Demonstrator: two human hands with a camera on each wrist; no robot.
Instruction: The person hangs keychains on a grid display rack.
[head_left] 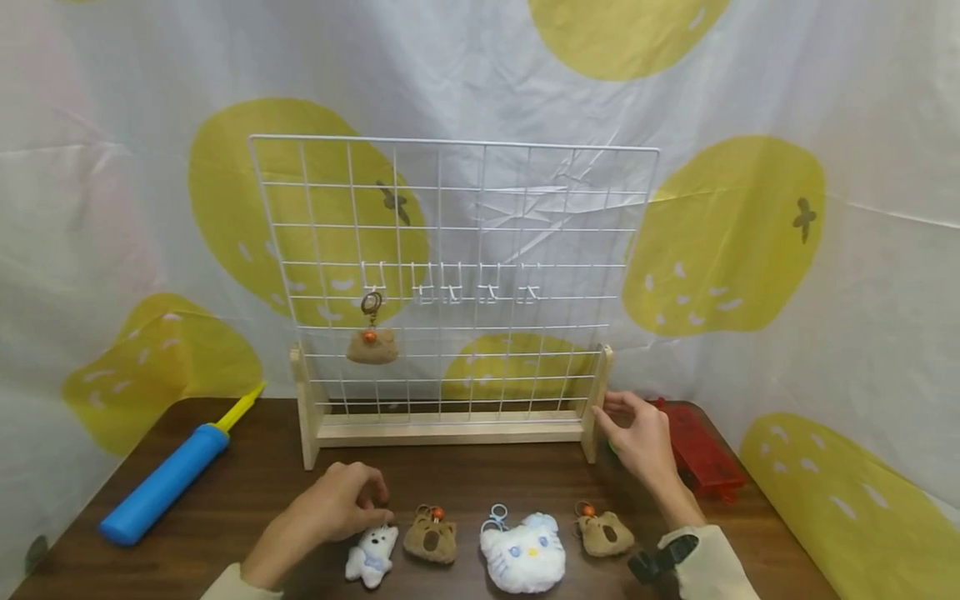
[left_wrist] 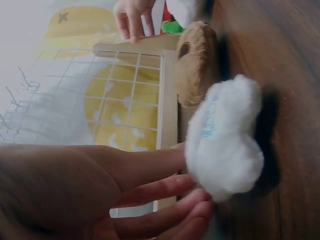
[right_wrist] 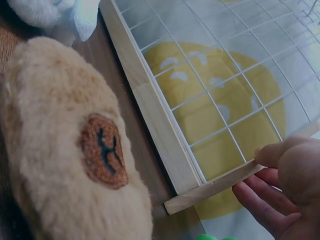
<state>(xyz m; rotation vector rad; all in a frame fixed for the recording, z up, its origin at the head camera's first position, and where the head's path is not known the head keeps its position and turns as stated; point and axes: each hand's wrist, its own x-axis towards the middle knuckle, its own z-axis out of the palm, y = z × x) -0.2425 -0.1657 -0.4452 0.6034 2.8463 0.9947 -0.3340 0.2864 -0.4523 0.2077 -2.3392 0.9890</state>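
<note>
My left hand (head_left: 333, 502) is over a small white plush dog keychain (head_left: 372, 557), its fingers loosely bent and apart at the top end. In the left wrist view the fingertips come up against the white plush (left_wrist: 225, 137); whether they touch its ring is hidden. My right hand (head_left: 641, 433) grips the right wooden post (head_left: 597, 404) of a white wire grid rack (head_left: 455, 146), thumb on one side and fingers on the other. A brown plush keychain (head_left: 372, 347) hangs from a hook at the grid's left.
On the table lie two brown plush keychains (head_left: 431, 537) and a white cat-face plush (head_left: 523, 554) between them. Several white hooks (head_left: 489, 287) hang on the grid. A blue pump (head_left: 165, 483) lies left; a red box (head_left: 701, 450) is right, behind my right hand.
</note>
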